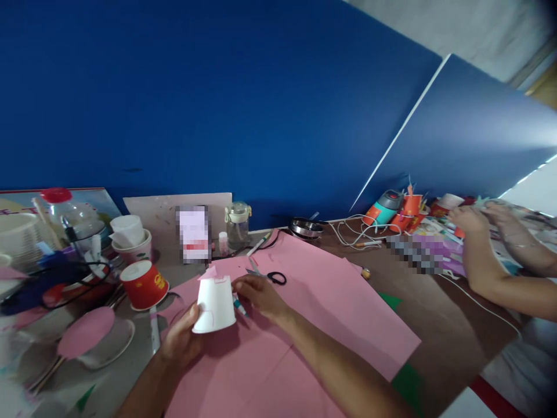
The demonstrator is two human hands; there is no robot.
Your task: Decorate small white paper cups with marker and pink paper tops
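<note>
My left hand (pixel 181 339) holds a white paper cup (pixel 214 305) upside down over a large pink paper sheet (pixel 322 313). My right hand (pixel 260 295) rests beside the cup's right side and grips a green-and-white marker (pixel 239 307) whose tip is near the cup wall. A faint drawn line shows on the cup. Black-handled scissors (pixel 270 276) lie on the pink sheet just behind my right hand.
A red paper cup (pixel 143 284), a pink paper disc on a bowl (pixel 87 332), stacked white cups and a bottle crowd the left. A small jar (pixel 238 223), a metal dish (pixel 306 228) and cables lie behind. Another person's hands (pixel 483 223) work at the right among craft pieces.
</note>
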